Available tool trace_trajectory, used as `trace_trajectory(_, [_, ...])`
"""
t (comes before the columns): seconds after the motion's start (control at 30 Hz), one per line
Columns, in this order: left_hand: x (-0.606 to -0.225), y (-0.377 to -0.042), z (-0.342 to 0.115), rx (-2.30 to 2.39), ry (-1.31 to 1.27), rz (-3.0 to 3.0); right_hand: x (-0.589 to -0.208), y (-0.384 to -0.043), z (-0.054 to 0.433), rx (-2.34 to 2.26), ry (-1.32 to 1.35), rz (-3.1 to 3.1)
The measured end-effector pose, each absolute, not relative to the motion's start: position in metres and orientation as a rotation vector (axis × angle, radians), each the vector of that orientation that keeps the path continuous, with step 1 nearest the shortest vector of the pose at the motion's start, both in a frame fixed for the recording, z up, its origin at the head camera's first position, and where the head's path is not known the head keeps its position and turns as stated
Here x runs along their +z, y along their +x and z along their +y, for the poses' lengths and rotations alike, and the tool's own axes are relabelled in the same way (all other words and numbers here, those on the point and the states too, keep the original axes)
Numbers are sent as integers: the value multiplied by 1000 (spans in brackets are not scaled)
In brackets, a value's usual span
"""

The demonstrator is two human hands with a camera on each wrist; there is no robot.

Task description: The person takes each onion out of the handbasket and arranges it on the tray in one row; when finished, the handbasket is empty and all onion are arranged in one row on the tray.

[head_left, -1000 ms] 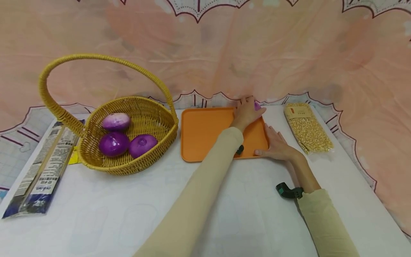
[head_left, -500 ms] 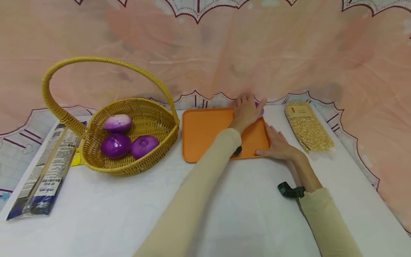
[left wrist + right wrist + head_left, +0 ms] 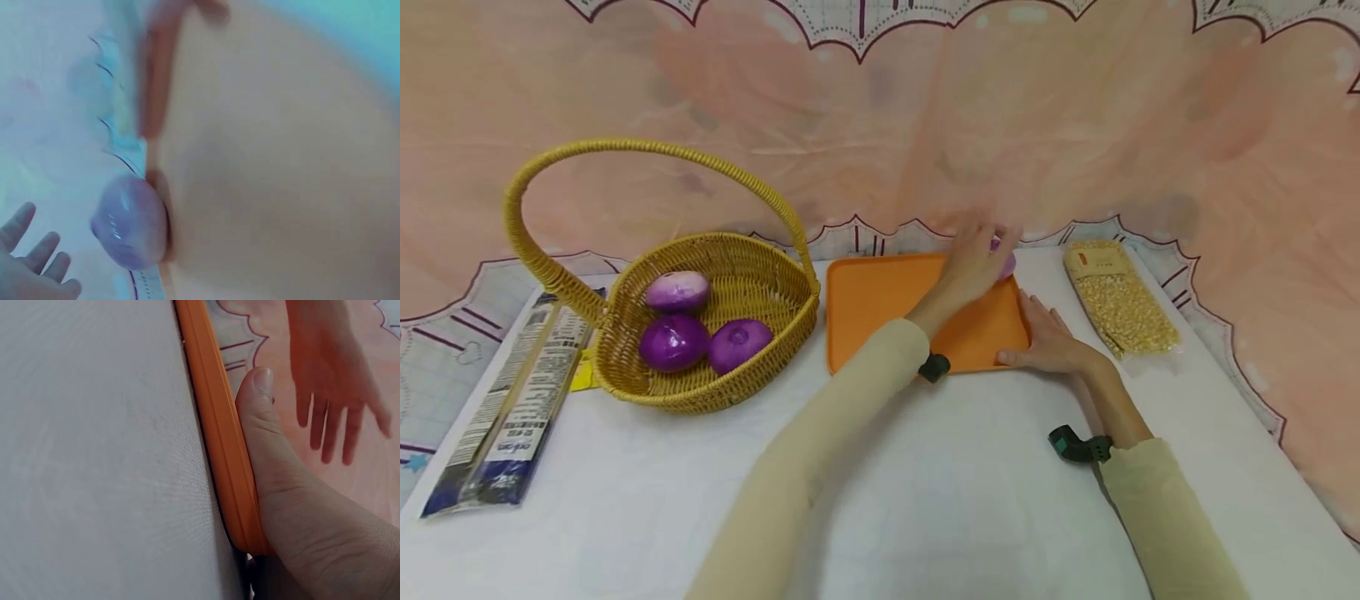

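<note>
My left hand (image 3: 964, 265), blurred, hovers over the back right part of an orange tray (image 3: 872, 292) with its fingers extended and nothing in them. A red onion (image 3: 131, 222) sits at the tray's back right corner; in the left wrist view a gap separates it from the left fingers (image 3: 44, 253). In the head view the hand partly hides this onion. My right hand (image 3: 1051, 337) rests against the tray's right side. Its thumb (image 3: 265, 425) lies straight along the tray's edge, and the other fingers point away to the back.
A yellow wicker basket (image 3: 700, 400) with a tall handle stands left of the tray, holding several onions (image 3: 673, 342). Long printed packets (image 3: 512, 408) lie at the far left. A bag of yellow kernels (image 3: 1120, 300) lies to the right. Patterned cloth hangs behind the table.
My left hand has come off the onion, lifting slightly and drawing back toward the left, and the onion stays at the tray's corner. The right hand keeps its place.
</note>
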State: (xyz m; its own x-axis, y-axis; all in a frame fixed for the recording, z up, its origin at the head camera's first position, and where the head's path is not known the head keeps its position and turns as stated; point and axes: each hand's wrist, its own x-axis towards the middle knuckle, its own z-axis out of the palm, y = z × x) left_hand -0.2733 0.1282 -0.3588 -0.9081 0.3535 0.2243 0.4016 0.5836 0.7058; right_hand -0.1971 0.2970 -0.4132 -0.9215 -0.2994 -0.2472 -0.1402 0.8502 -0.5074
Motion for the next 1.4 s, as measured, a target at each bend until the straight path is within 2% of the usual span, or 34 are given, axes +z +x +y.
trace_trajectory(0.37, [-349,-222,81,-1350,-1034,-2747,-412,-194,295,-730,-342,2708])
trace_trajectory(0.83, [-363,-182,26,-1360,-1267,-2770,-417,-193,296,-710,-329,2713])
trace_trajectory(1.13, [-375,-164,-23,-1465,-1255,-2799,-415,-193,298,-696,-312,2712])
trace_trajectory(1.4, [-372,-145,-63,-1552,-1136,-2780,-419,-196,296,-688,-321,2720])
